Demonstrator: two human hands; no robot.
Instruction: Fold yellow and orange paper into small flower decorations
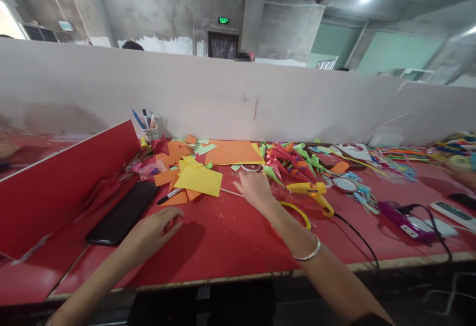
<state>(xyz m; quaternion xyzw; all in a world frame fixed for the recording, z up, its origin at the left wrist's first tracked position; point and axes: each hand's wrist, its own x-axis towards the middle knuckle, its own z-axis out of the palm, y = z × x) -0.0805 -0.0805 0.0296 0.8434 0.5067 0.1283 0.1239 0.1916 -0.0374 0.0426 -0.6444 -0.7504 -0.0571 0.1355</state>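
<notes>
My left hand [158, 227] hangs just above the red table, its fingers loosely bent and apart, with nothing visible in them. A black-and-white marker [170, 196] and a yellow paper sheet [203, 181] lie beyond it. My right hand [255, 187] reaches forward over the table's middle, beside a whitish ring [251, 168] partly behind it. Whether it touches the ring is unclear, as its fingers are mostly hidden. Under and beside my right forearm lies a yellow hoop [299, 211]. A yellow glue gun [310, 192] rests to its right, nozzle pointing left.
Felt carrots [288, 160] are heaped at the back. Orange sheets [234, 152] lie beside them. A black phone [124, 212] and an upright red panel [70, 182] are on the left. A purple power strip [405, 221] sits right, near another person's hand [461, 174]. A white partition [193, 97] runs behind.
</notes>
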